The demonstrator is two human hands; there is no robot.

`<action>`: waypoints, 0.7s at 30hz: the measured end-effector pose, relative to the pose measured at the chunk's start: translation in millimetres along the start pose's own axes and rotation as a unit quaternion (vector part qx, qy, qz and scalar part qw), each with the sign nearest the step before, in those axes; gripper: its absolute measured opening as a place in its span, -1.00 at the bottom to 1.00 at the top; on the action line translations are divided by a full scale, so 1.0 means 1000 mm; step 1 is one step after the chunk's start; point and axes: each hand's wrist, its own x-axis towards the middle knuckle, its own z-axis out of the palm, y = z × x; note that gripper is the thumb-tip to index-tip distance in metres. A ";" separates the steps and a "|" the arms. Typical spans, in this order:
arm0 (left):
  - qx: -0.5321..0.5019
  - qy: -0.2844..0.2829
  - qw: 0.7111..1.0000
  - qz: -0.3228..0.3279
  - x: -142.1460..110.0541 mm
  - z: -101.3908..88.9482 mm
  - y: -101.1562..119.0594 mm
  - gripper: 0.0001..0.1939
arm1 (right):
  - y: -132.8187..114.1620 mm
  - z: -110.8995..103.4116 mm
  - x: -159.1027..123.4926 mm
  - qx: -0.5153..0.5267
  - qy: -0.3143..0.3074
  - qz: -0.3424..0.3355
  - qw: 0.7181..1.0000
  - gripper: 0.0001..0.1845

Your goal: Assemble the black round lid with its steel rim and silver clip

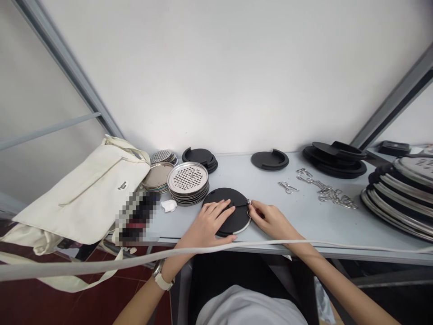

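Observation:
My left hand (213, 221) lies flat on a round black disc (238, 221), fingers stretched over its left part. A light rim shows along the disc's lower right edge. At that disc's right edge, my right hand (269, 218) is closed in a pinch on a small metal clip (249, 202), partly hidden by the fingertips. Just behind the left hand stands a stack of round metal grater plates (188, 178). Loose wire clips (288, 187) lie on the table beyond the right hand.
A cream bag (77, 189) and crumpled white tissue (169, 206) are on the left. Black round parts (269, 159) stand along the wall. More clips (333, 195) and a tall disc stack (402, 194) are on the right. A white cable (135, 258) crosses in front.

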 end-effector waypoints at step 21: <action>-0.001 -0.001 1.000 0.004 0.000 0.001 -0.001 -0.36 | 0.000 -0.001 -0.001 -0.002 -0.012 0.012 1.000 -0.68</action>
